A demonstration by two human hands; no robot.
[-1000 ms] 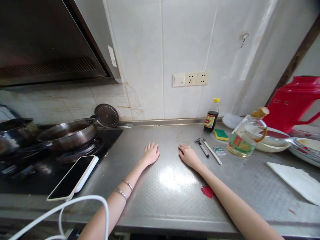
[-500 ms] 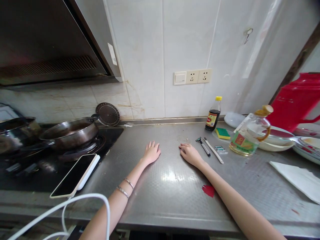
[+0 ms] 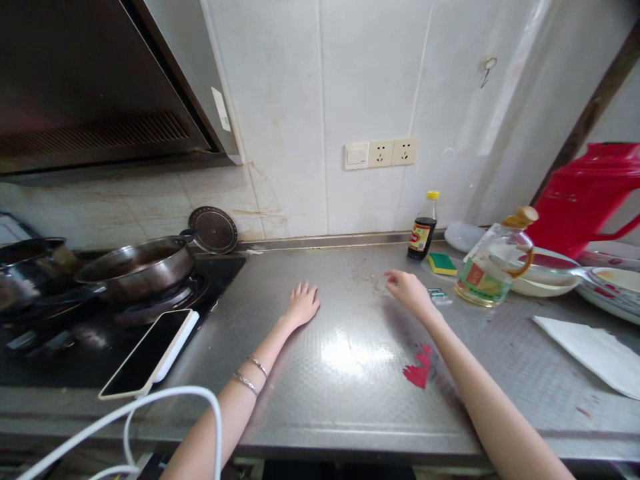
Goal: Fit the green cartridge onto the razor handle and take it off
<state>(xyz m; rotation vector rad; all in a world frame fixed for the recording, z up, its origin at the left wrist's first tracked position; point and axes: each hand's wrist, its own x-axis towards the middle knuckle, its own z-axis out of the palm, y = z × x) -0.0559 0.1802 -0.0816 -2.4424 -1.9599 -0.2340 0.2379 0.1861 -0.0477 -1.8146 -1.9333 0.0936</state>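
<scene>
My left hand (image 3: 302,303) lies flat, palm down, on the metal counter (image 3: 345,413), fingers slightly spread and holding nothing. My right hand (image 3: 409,292) is raised over the counter further right, fingers bent downward. Its fingertips are partly hidden, so I cannot tell if they hold anything. It covers the spot of the razor and the thin white handle, which are both out of sight. Just right of the hand lies a small clear pack of blades (image 3: 437,293). Beyond it are a green and yellow sponge (image 3: 442,264) and a dark sauce bottle (image 3: 422,230) with a yellow cap.
A red torn patch (image 3: 419,368) lies near my right forearm. To the right stand a glass oil jug (image 3: 483,277), bowls (image 3: 543,283), a red thermos (image 3: 583,200) and folded white paper (image 3: 587,353). At left are a pan (image 3: 137,270), a phone (image 3: 150,353) and a white cable (image 3: 210,400).
My right hand has lifted off the counter and moved right, over the razor and white handle, with its fingers now bent. My left hand stays in place. More of the red patch shows.
</scene>
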